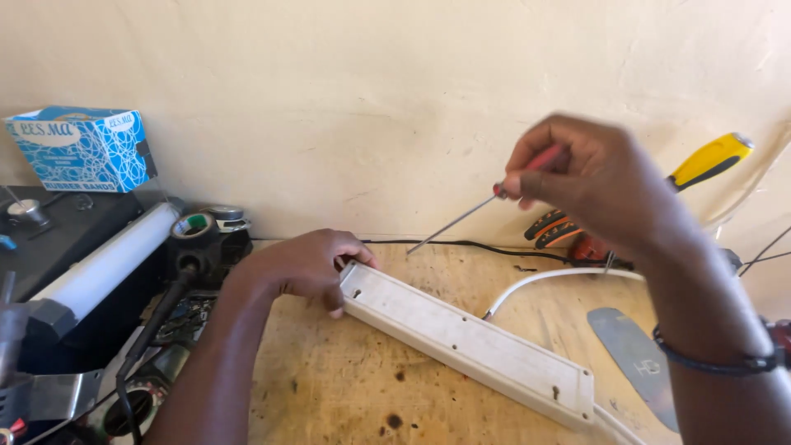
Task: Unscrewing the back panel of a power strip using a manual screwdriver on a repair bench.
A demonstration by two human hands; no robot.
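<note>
The left hand [309, 268] presses the long white plastic power strip [470, 342], lying back-up mid-surface, at its far end. The right hand [589, 185] pinches a red-handled slim screwdriver [486, 202]; seating the tip squarely before turning seems wise.

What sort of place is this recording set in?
Probably a small repair workbench. A stained wooden bench top sits against a bare wall; the right hand holds a red-handled screwdriver over a white power strip lying back-up, and a yellow-handled tool lies nearby.

power strip [470, 346] on bench [329, 387], box [82, 148] far left
</note>
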